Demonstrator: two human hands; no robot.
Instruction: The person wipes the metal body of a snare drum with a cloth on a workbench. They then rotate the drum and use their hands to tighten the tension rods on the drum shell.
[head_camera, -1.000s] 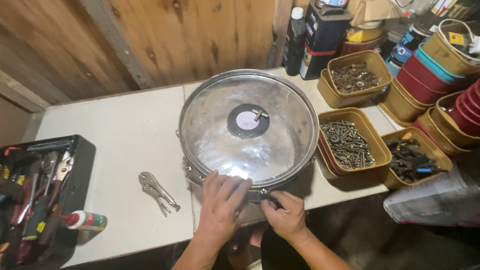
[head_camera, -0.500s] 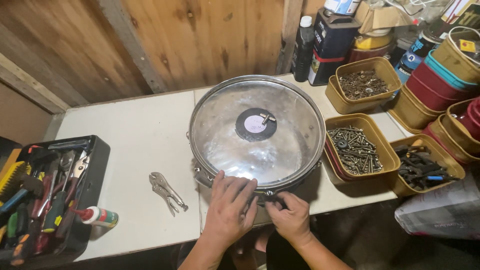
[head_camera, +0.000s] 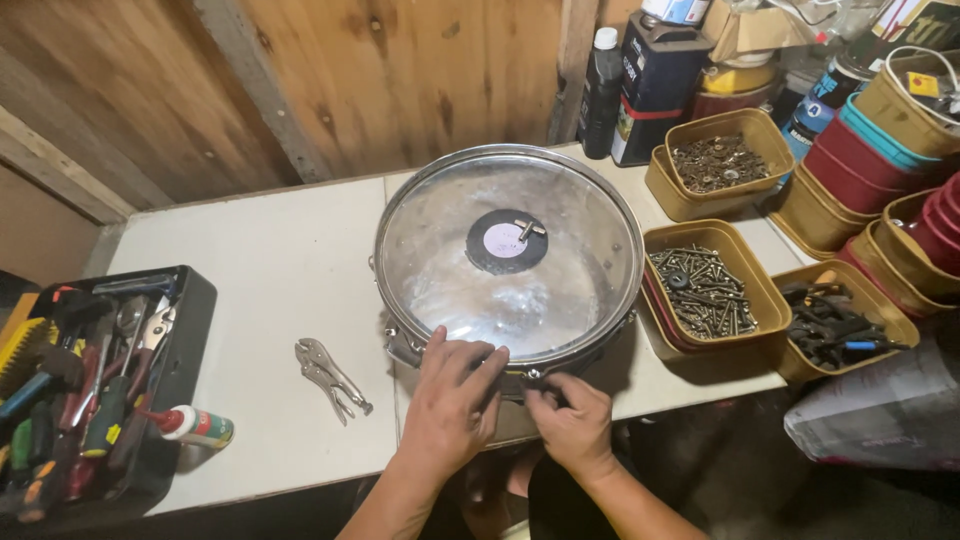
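Note:
A snare drum (head_camera: 510, 250) with a clear head and chrome rim lies flat on the white workbench (head_camera: 270, 270). A black round pad with a small drum key on it sits at the head's middle (head_camera: 507, 241). My left hand (head_camera: 452, 400) rests flat on the near rim, fingers spread over the hoop. My right hand (head_camera: 570, 415) pinches a small part at the drum's near edge, by a tension lug; the part itself is hidden by my fingers.
Locking pliers (head_camera: 330, 378) lie left of the drum. A black toolbox (head_camera: 90, 390) full of tools stands at the far left, with a small glue bottle (head_camera: 195, 427). Tan trays of screws (head_camera: 705, 290) and stacked tubs (head_camera: 880, 140) fill the right; bottles (head_camera: 600, 95) stand behind.
The view has shifted slightly, so the bench sits lower and more to the right in the picture. Both hands stay at the drum's near rim; my right hand has closed in on the edge.

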